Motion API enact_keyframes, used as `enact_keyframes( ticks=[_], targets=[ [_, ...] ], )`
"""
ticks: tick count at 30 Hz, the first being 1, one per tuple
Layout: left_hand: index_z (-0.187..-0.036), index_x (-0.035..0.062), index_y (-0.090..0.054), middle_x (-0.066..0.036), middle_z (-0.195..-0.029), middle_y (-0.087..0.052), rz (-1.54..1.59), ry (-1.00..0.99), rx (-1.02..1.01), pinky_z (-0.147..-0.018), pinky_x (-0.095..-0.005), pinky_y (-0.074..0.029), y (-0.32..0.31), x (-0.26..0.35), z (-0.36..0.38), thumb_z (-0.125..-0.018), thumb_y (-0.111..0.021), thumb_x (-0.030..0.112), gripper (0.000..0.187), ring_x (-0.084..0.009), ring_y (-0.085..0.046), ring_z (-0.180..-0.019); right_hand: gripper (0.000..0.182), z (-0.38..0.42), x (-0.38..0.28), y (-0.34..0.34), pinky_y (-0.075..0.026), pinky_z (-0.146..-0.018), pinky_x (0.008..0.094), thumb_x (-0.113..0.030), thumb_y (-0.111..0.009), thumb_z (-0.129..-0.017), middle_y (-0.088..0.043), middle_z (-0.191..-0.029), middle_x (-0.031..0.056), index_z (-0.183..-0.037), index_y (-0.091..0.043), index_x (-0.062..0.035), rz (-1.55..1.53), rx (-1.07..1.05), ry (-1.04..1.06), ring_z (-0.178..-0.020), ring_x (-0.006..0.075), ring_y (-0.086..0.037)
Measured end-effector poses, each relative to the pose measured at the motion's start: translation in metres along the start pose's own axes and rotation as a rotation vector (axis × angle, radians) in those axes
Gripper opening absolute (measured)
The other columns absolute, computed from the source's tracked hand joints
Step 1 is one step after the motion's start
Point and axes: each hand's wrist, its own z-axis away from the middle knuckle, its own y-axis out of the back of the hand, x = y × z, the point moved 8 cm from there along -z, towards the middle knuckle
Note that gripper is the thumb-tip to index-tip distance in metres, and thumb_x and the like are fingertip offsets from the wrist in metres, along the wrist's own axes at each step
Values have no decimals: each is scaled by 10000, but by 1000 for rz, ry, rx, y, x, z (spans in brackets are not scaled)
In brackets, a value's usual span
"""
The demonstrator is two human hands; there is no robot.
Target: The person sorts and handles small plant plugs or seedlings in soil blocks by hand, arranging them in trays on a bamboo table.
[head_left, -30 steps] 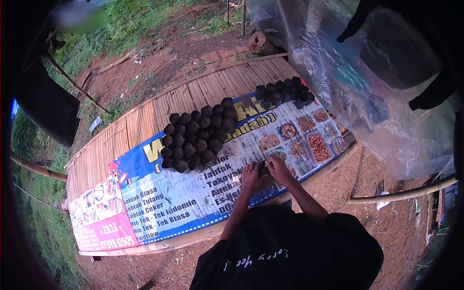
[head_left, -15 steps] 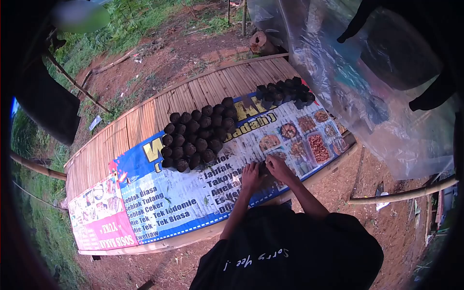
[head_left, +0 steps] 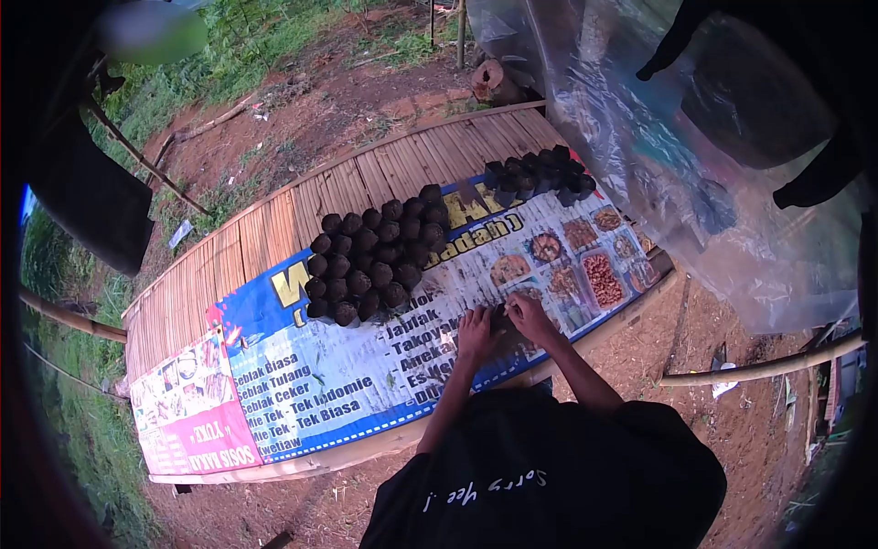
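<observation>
My left hand [head_left: 476, 335] is low over the printed banner, its fingers bent and close together at the edge of a small dark thing [head_left: 498, 324]. Right beside it, my right hand [head_left: 529, 318] has its fingers drawn into a pinch at the same dark thing. What the fingers hold is too small and shaded to make out. Ahead and to the left stand several small black pots [head_left: 363, 240] in tight rows, their tops dark and rounded like packed soil. Farther right is a smaller group of black angular cups [head_left: 540, 174].
The banner [head_left: 343, 398] covers much of a bamboo-slat table [head_left: 247, 233]. Clear plastic sheeting [head_left: 631, 174] hangs at the right. Bamboo poles [head_left: 764, 366] cross at the sides, and a cut log [head_left: 494, 82] lies behind the table on bare soil.
My right hand has shifted very slightly, its fingers moving a little at the dark thing. My left hand and both groups of black pots look the same.
</observation>
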Motion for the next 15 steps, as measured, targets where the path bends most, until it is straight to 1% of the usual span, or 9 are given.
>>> enact_keyframes(
  ticks=[4, 6, 7, 9, 10, 12, 15],
  targets=[
    [-1253, 101, -491, -93, -1124, -506, -3, 3, -3, -884, -395, -388, -2, -2, -2, -671, -752, 299, 669, -291, -480, -1046, 84, -4, -5, 5, -479, -659, 399, -61, -557, -849, -595, -799, 169, -887, -511, -2, 65, -6, 28, -762, 335, -606],
    [-1256, 100, -488, -93, -1128, -506, 5, 8, -3, -890, -392, -388, 0, -1, -1, -672, -750, 290, 668, -292, -478, -1052, 94, -1, -6, 7, -463, -645, 401, -72, -556, -853, -585, -767, 174, -867, -504, 5, -43, 44, 18, -725, 355, -593],
    [-1256, 100, -488, -93, -1128, -506, 6, 11, -3, -890, -392, -388, 2, 1, 0, -672, -750, 290, 668, -292, -478, -1052, 94, 2, -5, 6, -463, -645, 401, -72, -556, -853, -585, -767, 174, -867, -504, 5, -43, 41, 18, -725, 355, -593],
    [-1227, 46, -499, -124, -1146, -505, 42, 4, -26, -925, -408, -382, 2, 2, 0, -680, -733, 249, 628, -321, -479, -1069, 102, 3, -6, 5, -458, -655, 409, -75, -553, -856, -575, -773, 179, -869, -495, 8, -15, 31, 49, -742, 363, -584],
    [-1227, 46, -499, -124, -1146, -505, 41, 5, -22, -925, -408, -382, 1, 1, -2, -680, -733, 249, 628, -321, -479, -1069, 102, 1, -6, 5, -458, -655, 409, -75, -553, -856, -575, -773, 179, -869, -495, 8, -14, 29, 53, -742, 363, -584],
    [-1261, 97, -486, -98, -1142, -508, 13, 2, -1, -911, -392, -385, 1, 1, 0, -677, -742, 260, 658, -298, -478, -1069, 104, 2, -7, 2, -458, -662, 413, -80, -549, -859, -574, -789, 182, -875, -495, 8, 32, 23, 51, -759, 360, -586],
    [-1265, 94, -483, -102, -1141, -511, 14, 6, -1, -911, -396, -389, 0, 0, 0, -674, -742, 255, 665, -302, -481, -1072, 103, 5, -6, 0, -459, -671, 415, -80, -546, -861, -570, -797, 183, -882, -499, 9, -4, 26, 40, -768, 355, -587]
  ],
)
